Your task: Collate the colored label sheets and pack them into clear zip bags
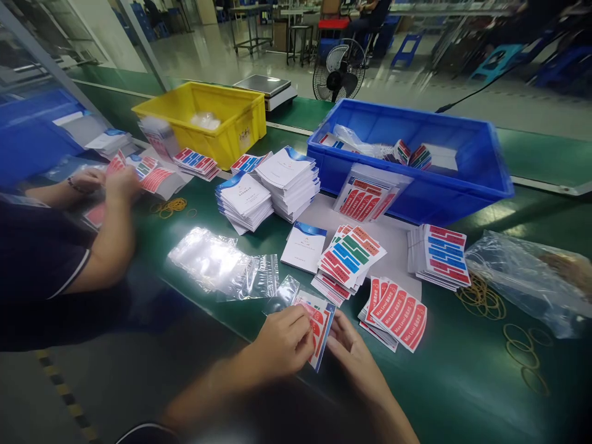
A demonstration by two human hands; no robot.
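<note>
My left hand (283, 341) and my right hand (352, 353) together hold a small clear zip bag (319, 320) filled with red sticker sheets and a blue-edged card, at the near edge of the green table. The left fingers pinch its left side, while the right fingers touch its right edge. Just right of it lies a stack of red "Max Level" sticker sheets (398, 313). Behind it sit a stack of multicoloured sticker sheets (350, 256) and a white booklet (304, 245). A pile of empty clear bags (222, 264) lies to the left.
A blue bin (411, 185) and a yellow bin (208, 120) stand at the back, with booklet stacks (271, 188) between them. Another sticker stack (441, 256), rubber bands (481, 299) and a plastic bag (531, 277) lie right. A co-worker's hands (106, 182) handle stickers at left.
</note>
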